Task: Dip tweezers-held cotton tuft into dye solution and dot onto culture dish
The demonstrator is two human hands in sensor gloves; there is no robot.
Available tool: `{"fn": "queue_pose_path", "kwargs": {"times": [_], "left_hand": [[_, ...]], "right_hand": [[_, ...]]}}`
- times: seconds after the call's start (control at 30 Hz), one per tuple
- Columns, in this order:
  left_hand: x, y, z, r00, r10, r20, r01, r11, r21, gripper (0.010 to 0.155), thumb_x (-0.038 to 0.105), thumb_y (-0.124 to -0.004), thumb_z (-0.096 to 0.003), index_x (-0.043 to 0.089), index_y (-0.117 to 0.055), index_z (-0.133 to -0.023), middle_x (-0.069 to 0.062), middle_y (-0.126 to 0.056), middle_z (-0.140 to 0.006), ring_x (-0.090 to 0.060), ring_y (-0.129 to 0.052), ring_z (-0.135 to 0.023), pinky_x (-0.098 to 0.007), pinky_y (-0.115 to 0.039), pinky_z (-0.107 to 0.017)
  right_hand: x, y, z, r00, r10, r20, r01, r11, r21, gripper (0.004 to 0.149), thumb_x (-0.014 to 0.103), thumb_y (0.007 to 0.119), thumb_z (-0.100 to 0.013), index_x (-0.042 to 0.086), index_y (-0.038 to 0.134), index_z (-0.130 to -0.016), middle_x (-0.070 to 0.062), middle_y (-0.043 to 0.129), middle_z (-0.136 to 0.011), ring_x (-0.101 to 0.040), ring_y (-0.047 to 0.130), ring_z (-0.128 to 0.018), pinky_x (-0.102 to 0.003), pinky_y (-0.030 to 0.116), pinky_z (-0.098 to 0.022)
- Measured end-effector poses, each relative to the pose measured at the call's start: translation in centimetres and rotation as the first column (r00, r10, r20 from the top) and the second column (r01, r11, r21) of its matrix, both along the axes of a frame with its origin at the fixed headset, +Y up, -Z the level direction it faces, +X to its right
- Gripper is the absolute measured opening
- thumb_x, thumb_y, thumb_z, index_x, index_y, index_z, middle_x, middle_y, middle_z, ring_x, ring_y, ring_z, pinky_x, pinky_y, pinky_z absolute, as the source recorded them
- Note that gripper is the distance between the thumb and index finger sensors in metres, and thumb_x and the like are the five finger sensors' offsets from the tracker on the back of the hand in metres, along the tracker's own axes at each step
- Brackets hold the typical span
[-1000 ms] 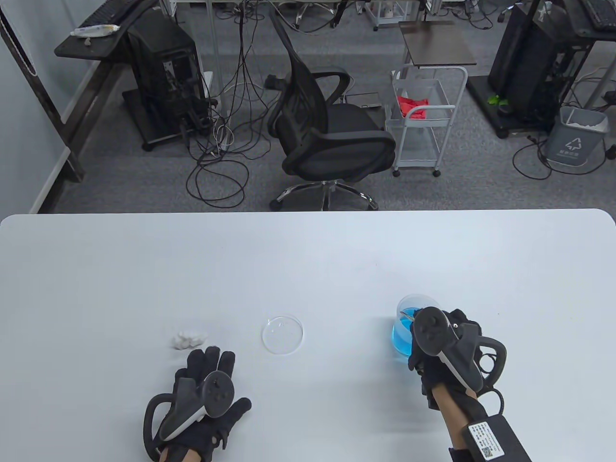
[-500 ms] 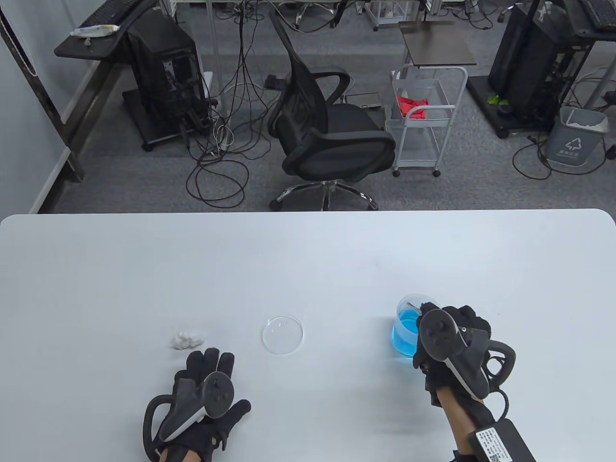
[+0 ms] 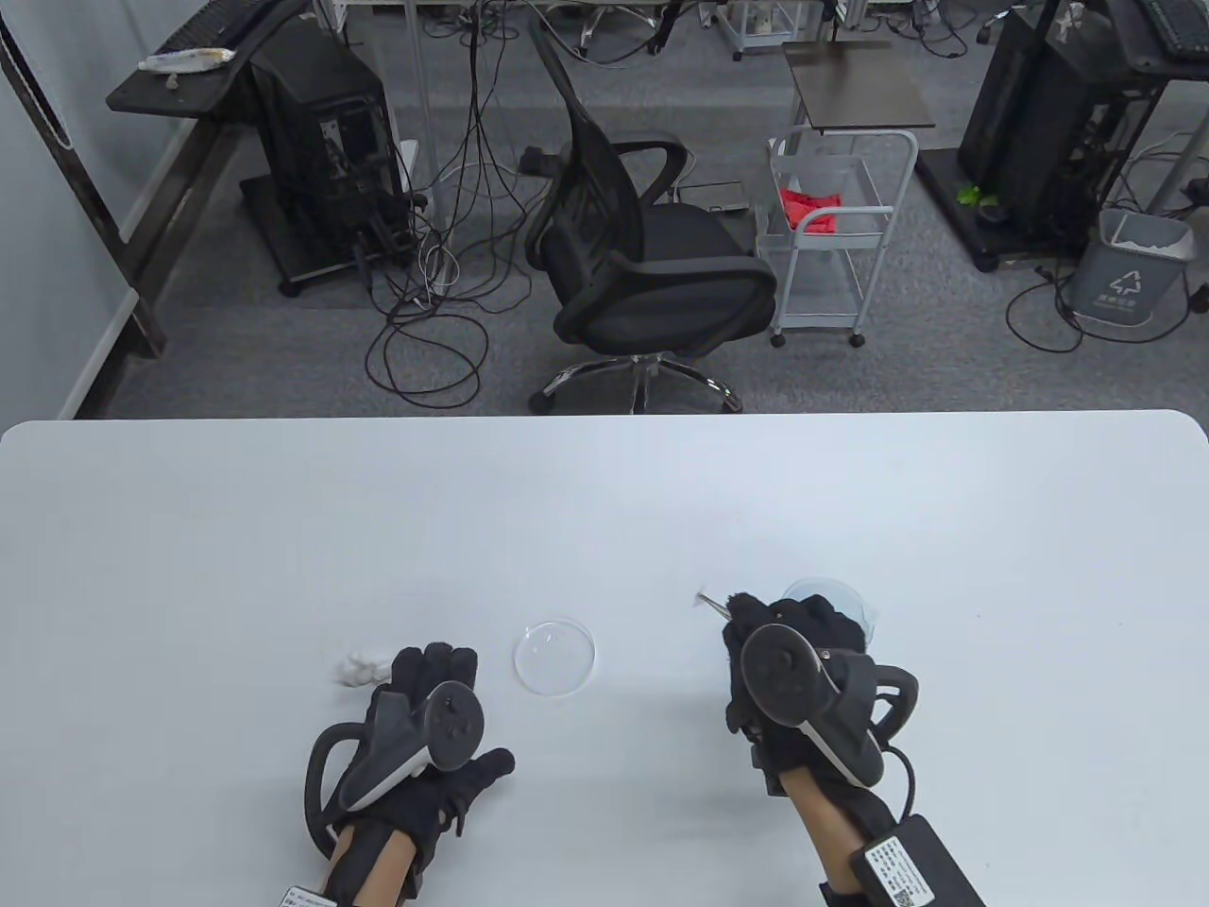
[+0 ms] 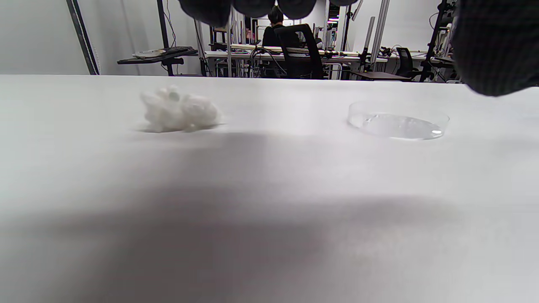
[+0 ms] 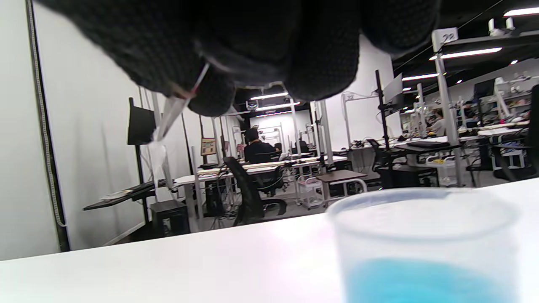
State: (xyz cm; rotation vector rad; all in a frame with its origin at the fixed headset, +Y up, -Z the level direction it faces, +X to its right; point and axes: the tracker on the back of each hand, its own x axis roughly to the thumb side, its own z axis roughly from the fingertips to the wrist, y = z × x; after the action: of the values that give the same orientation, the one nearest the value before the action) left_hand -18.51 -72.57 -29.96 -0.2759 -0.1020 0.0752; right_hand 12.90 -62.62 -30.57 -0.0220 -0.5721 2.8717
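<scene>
Right hand [image 3: 784,652] pinches tweezers [image 3: 710,602] beside the dye beaker [image 3: 855,605]; left hand [image 3: 430,746] rests flat, fingers spread, near the culture dish [image 3: 555,657].

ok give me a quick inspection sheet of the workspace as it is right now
surface: white table, no spills seen
job's things: clear culture dish looks unmarked; cotton pile beside left hand; beaker of blue dye mostly behind right hand in table view; tweezers carry a small tuft
clutter: nothing seen
grippers: left hand rests flat, holding nothing; right hand grips the tweezers, tip between beaker and dish
cables: glove lead at right wrist; cables tangled on the floor
surroundings: office chair, cart, bin
</scene>
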Motion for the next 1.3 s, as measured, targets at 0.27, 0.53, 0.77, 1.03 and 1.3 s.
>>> {"fn": "queue_pose_path", "kwargs": {"times": [0.27, 0.53, 0.77, 1.03, 1.3], "left_hand": [[1.6, -0.5, -3.5, 0.986, 0.166, 0.004, -0.164, 0.982, -0.089, 0.111, 0.084, -0.07, -0.0387, 0.031, -0.004, -0.11, 0.002, -0.005, -0.12, -0.033, -0.014, -0.117, -0.049, -0.034, -0.084], [2.3, -1.9, -6.0, 0.965, 0.261, 0.014, -0.257, 0.958, -0.126, 0.112, 0.082, -0.076, -0.038, 0.033, -0.006, -0.111, 0.003, -0.008, -0.12, -0.032, -0.017, -0.117, -0.047, -0.036, -0.084], [2.9, -3.8, -7.4, 0.974, 0.223, 0.033, -0.215, 0.962, -0.167, 0.112, 0.079, -0.08, -0.0381, 0.033, -0.008, -0.111, 0.004, -0.01, -0.12, -0.031, -0.019, -0.118, -0.047, -0.036, -0.084], [3.8, -5.0, -8.4, 0.983, 0.175, 0.045, -0.165, 0.972, -0.169, 0.108, 0.078, -0.077, -0.04, 0.033, -0.01, -0.111, 0.005, -0.011, -0.12, -0.03, -0.02, -0.118, -0.047, -0.036, -0.084], [4.7, -5.4, -8.6, 0.99, 0.139, 0.032, -0.133, 0.982, -0.133, 0.102, 0.079, -0.069, -0.0424, 0.033, -0.011, -0.112, 0.004, -0.012, -0.12, -0.03, -0.019, -0.117, -0.047, -0.035, -0.084]], "right_hand": [[-4.6, -3.2, -2.4, 0.997, -0.032, -0.075, 0.027, 0.997, -0.068, 0.033, 0.033, 0.091, -0.04, 0.021, 0.099, -0.069, 0.0, 0.099, -0.046, -0.022, 0.095, -0.062, -0.056, 0.069, -0.057], [-7.5, -7.2, -3.7, 0.992, -0.059, -0.115, 0.042, 0.988, -0.146, 0.033, 0.032, 0.09, -0.041, 0.021, 0.098, -0.071, -0.001, 0.098, -0.048, -0.023, 0.094, -0.064, -0.057, 0.068, -0.058], [-8.8, -10.5, -4.8, 0.991, -0.067, -0.117, 0.039, 0.975, -0.22, 0.034, 0.032, 0.089, -0.041, 0.021, 0.098, -0.071, -0.001, 0.098, -0.049, -0.023, 0.094, -0.064, -0.057, 0.068, -0.058], [-9.5, -12.2, -5.5, 0.992, 0.006, -0.124, -0.038, 0.966, -0.256, 0.033, 0.032, 0.089, -0.041, 0.021, 0.098, -0.071, 0.0, 0.098, -0.049, -0.023, 0.094, -0.064, -0.057, 0.068, -0.058], [-9.9, -12.7, -5.6, 0.99, 0.04, -0.132, -0.074, 0.962, -0.264, 0.033, 0.033, 0.089, -0.041, 0.022, 0.098, -0.071, 0.0, 0.099, -0.049, -0.023, 0.095, -0.064, -0.056, 0.068, -0.058]]}}
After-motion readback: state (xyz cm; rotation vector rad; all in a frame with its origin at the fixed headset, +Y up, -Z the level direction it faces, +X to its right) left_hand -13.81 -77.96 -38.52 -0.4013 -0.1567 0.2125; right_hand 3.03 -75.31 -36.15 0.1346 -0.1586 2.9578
